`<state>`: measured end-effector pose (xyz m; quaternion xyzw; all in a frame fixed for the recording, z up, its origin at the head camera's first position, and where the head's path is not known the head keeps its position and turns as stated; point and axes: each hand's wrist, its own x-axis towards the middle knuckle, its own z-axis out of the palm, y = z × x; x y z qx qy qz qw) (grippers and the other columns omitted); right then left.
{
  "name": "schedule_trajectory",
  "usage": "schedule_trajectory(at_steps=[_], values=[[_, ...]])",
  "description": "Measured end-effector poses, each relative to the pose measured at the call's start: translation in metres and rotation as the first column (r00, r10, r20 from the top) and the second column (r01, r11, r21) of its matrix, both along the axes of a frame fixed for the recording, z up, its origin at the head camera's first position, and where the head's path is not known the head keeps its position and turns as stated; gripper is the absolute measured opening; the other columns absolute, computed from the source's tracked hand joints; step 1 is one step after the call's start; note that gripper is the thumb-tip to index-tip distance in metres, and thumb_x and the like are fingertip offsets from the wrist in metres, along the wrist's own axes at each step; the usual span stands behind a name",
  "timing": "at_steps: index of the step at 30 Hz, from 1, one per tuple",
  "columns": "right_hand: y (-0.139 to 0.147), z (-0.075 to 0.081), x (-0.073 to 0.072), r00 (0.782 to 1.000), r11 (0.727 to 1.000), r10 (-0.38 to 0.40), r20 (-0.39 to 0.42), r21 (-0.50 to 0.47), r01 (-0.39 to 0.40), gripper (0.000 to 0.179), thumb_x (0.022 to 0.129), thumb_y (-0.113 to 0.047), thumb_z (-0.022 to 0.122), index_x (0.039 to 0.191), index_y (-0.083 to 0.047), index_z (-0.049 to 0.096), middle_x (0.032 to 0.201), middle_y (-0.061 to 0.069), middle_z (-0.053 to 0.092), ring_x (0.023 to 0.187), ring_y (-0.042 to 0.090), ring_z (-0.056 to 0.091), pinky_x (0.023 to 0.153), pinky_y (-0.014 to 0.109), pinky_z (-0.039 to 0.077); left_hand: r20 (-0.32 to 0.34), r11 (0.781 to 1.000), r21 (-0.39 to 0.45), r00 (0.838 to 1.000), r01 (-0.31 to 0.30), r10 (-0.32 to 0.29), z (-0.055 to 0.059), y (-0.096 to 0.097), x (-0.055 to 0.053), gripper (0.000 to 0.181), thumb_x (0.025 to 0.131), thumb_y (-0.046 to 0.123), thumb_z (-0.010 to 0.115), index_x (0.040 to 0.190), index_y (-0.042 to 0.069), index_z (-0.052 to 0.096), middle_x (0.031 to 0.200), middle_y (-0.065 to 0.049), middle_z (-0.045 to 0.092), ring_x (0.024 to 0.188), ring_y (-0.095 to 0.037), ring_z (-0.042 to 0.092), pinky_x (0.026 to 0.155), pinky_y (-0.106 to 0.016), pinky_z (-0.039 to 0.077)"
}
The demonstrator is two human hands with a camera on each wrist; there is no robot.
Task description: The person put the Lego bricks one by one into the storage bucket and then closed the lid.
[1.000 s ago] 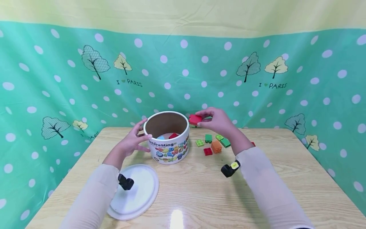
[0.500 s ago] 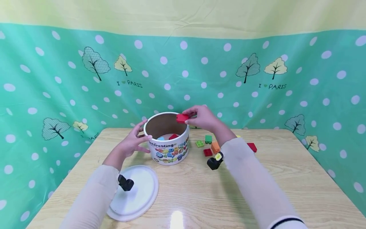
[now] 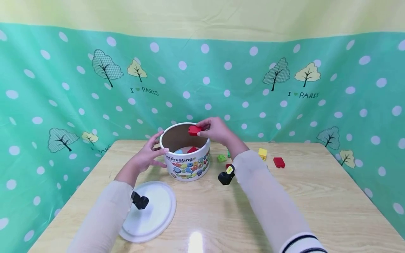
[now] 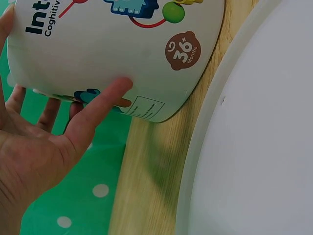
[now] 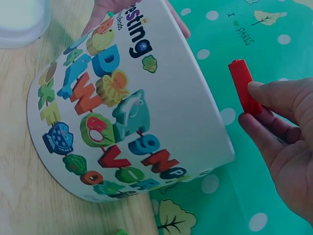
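Note:
A white round bucket (image 3: 186, 172), printed "Interesting" and colourful pictures, stands upright, uncovered, on the table. My left hand (image 3: 148, 154) rests against its left side, fingers spread and mostly straight, with fingertips at the rim and on the wall; the left wrist view shows this hand (image 4: 54, 142) touching the wall. Between the thumb and fingers of my right hand (image 3: 216, 130) is a red toy brick (image 3: 194, 130), held over the right part of the bucket's opening. The right wrist view shows the pinched brick (image 5: 243, 88) edge-on. Inside lie another red piece (image 3: 192, 150) and a light blue piece (image 3: 179, 152).
A white round lid (image 3: 158, 207) lies in front of the bucket, partly under the left forearm. Right of the bucket sit a lime green brick (image 3: 221, 158), a yellow brick (image 3: 262, 153) and a red brick (image 3: 279, 162). The right arm hides other bricks. A dotted curtain (image 3: 202, 88) hangs behind the table.
My right hand has moved left with the red brick, from beside the bucket to over its opening. The yellow brick and a red brick have come into view behind the arm. My left hand stays put.

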<state>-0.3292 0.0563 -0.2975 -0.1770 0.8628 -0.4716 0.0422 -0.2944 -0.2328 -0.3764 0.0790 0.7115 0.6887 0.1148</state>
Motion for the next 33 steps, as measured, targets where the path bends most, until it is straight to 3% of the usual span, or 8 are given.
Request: schedule_trajectory(at_steps=[12,22,33], values=[[-0.016,-0.007,-0.002,0.994,0.994,-0.101,0.038,-0.048,0.103,0.031,0.085,-0.015,0.077,0.115,-0.014,0.07,0.111,0.006,0.063,0.101,0.024,0.059,0.085,0.033,0.056,0.001,1.0,-0.022,1.0,-0.007,0.007,0.004,0.001,0.001,0.089,0.09,0.011,0.069,0.157,0.033,0.013,0.156,-0.019,0.01,0.137,-0.051,0.025,0.076,-0.063,0.054],[-0.018,-0.01,-0.003,0.999,0.993,-0.047,0.019,-0.104,0.049,0.041,0.087,-0.018,0.075,0.124,-0.005,0.064,0.121,0.014,0.062,0.107,0.023,0.059,0.088,0.034,0.055,-0.002,1.0,-0.022,1.0,-0.003,0.003,0.003,0.001,0.0,0.093,0.089,0.014,0.072,0.157,0.031,0.01,0.158,-0.02,0.007,0.139,-0.05,0.019,0.076,-0.061,0.055],[0.003,-0.007,0.011,0.997,0.975,-0.059,-0.042,-0.218,0.049,0.039,0.085,-0.02,0.077,0.121,-0.009,0.066,0.125,0.016,0.058,0.112,0.027,0.054,0.088,0.039,0.055,0.001,1.0,-0.025,1.0,-0.005,0.005,0.001,0.002,0.0,0.092,0.09,0.015,0.071,0.157,0.032,0.01,0.157,-0.018,0.01,0.139,-0.049,0.021,0.077,-0.064,0.054]])
